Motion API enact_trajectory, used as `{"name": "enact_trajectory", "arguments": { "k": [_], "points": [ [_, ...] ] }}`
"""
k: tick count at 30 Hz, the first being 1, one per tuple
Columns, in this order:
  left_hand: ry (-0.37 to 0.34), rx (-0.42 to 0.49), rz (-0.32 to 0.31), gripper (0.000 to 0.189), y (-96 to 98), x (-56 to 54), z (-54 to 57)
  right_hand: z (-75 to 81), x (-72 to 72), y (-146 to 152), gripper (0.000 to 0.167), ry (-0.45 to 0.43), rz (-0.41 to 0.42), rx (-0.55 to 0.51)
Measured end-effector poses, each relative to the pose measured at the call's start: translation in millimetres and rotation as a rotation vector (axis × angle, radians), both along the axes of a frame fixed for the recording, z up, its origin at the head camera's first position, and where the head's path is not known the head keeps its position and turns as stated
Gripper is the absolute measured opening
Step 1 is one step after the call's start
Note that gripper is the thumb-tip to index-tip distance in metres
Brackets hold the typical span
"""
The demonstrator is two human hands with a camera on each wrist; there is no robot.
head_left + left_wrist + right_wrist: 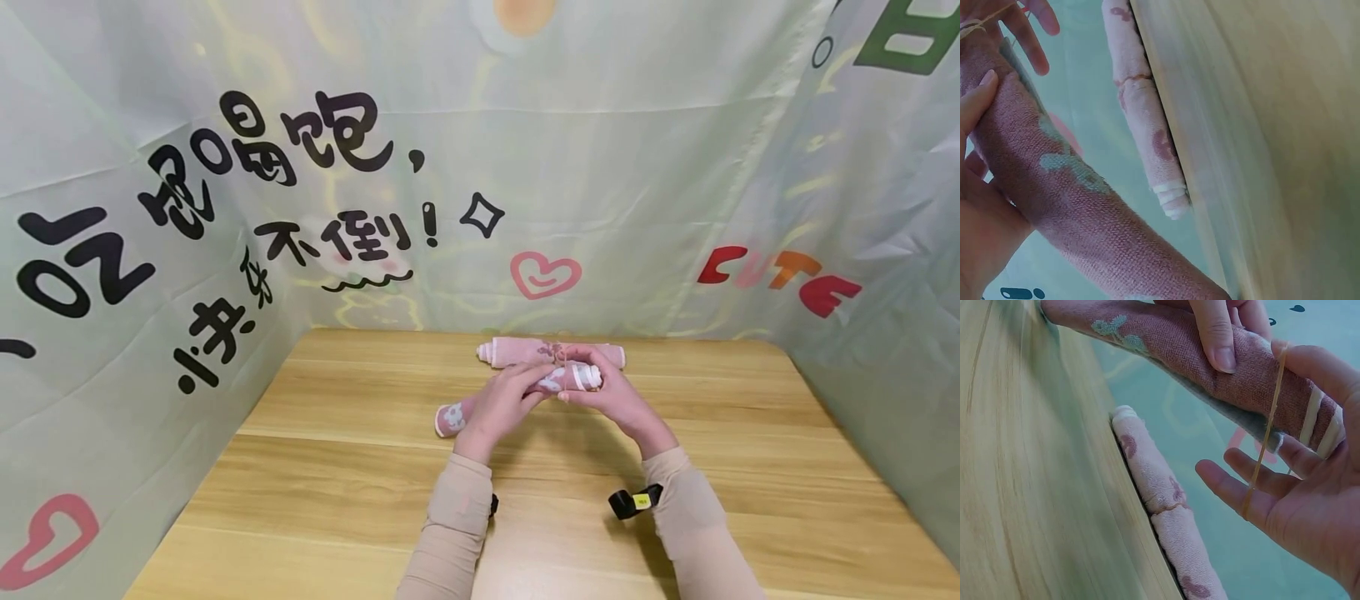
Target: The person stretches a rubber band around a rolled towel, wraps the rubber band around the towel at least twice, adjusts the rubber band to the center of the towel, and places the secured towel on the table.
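I judge far towel (1157, 481) done: rolled, banded. Left hand (502, 404) grips rolled near towel (1166, 334); right hand (622, 404), fingers spread, stretches rubber band (1267, 428), not yet snug.

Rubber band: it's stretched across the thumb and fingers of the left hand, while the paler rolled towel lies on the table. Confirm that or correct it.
Wrong hand: the right wrist view shows the rubber band stretched across the thumb and fingers of the right hand, while the paler rolled towel lies on the table.
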State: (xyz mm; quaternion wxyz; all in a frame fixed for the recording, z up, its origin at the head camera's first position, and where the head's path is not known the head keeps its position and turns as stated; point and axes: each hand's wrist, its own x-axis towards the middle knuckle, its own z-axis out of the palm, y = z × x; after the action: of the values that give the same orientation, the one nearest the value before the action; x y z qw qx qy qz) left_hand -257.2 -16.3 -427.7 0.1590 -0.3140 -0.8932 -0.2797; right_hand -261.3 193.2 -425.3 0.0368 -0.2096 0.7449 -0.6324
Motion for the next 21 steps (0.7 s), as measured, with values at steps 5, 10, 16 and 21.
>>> {"name": "enact_trajectory", "arguments": {
  "k": [5, 10, 16, 21],
  "points": [
    [0.017, 0.002, -0.004, 0.041, -0.1, -0.4, -1.8, 0.7, 1.1, 0.8, 0.065, -0.007, -0.003, 0.001],
    [0.045, 0.018, -0.011, 0.04, -0.2, -0.5, -2.5, -1.2, 0.9, 0.5, 0.063, -0.015, -0.012, -0.029],
    [0.037, 0.067, -0.013, 0.04, -0.4, -1.2, -2.6, -8.4, -1.6, -1.5, 0.058, -0.04, 0.022, -0.117],
    [0.023, 0.105, 0.001, 0.041, 0.6, -1.5, -2.5, -12.4, -2.3, -4.2, 0.063, -0.135, 0.114, -0.229]
  ]
}}
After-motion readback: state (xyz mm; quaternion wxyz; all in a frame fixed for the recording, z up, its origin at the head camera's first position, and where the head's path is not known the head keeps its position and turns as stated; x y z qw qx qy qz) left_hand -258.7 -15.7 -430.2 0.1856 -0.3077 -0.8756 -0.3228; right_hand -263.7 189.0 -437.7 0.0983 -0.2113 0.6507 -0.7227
